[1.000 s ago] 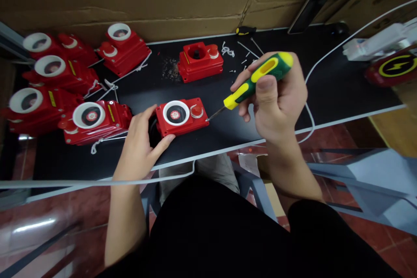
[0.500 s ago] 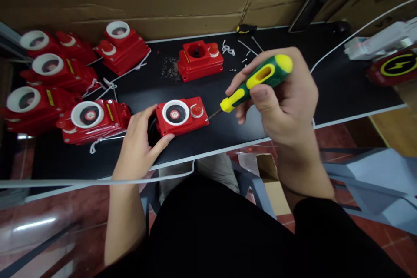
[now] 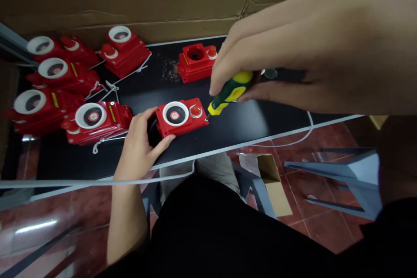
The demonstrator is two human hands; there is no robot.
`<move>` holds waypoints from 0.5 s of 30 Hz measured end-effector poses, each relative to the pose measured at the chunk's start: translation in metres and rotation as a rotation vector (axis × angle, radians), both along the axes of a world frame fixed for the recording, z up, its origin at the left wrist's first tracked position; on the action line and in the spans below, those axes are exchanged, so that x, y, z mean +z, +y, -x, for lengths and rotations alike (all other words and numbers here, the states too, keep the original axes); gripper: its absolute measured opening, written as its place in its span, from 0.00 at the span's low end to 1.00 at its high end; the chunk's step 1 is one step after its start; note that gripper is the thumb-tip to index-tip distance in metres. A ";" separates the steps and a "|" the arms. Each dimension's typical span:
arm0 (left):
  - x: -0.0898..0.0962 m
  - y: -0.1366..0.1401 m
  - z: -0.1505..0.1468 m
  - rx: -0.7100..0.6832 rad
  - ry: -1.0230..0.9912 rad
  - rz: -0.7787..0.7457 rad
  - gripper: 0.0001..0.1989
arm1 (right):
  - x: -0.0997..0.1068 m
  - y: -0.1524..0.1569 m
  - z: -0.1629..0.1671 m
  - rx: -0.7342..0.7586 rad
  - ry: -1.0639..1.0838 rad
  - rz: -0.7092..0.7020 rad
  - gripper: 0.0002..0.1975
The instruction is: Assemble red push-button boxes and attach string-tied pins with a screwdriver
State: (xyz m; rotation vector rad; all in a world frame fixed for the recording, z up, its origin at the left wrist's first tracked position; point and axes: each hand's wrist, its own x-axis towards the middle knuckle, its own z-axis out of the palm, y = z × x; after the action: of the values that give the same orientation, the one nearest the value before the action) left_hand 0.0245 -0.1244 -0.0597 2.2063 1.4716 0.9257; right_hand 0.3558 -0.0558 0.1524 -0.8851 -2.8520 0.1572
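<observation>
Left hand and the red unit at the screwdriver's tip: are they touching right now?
Touching. The head view shows the left hand at the left end of the red unit, its thumb pressed against the near edge.

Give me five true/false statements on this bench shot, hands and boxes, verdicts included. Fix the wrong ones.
1. The right hand holds a screwdriver. True.
2. The left hand grips the red box at the screwdriver's tip. True.
3. The screwdriver's handle is plain blue. False: it is green and yellow.
4. The tip is at the end of the red box next to the left hand. False: it is at a corner of the opposite end.
5. The box just behind it has no white ring around its opening. True.
</observation>
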 end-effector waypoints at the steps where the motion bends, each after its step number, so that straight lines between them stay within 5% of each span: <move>1: 0.000 0.000 0.000 -0.001 0.001 -0.003 0.36 | -0.001 0.000 0.003 0.004 -0.092 -0.092 0.35; 6: 0.000 0.000 0.000 0.003 -0.002 -0.006 0.35 | -0.009 0.002 0.021 -0.106 -0.353 -0.258 0.40; 12: 0.000 -0.002 0.000 0.019 -0.006 0.018 0.36 | -0.004 0.015 0.022 0.256 -0.213 -0.142 0.17; 15: 0.002 -0.002 0.000 0.020 -0.002 0.029 0.36 | 0.004 0.013 0.033 0.174 -0.388 -0.218 0.20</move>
State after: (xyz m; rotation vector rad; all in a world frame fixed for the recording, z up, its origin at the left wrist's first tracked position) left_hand 0.0248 -0.1262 -0.0580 2.1732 1.5000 0.9068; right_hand 0.3231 -0.0429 0.1567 -0.6864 -3.2160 -0.3377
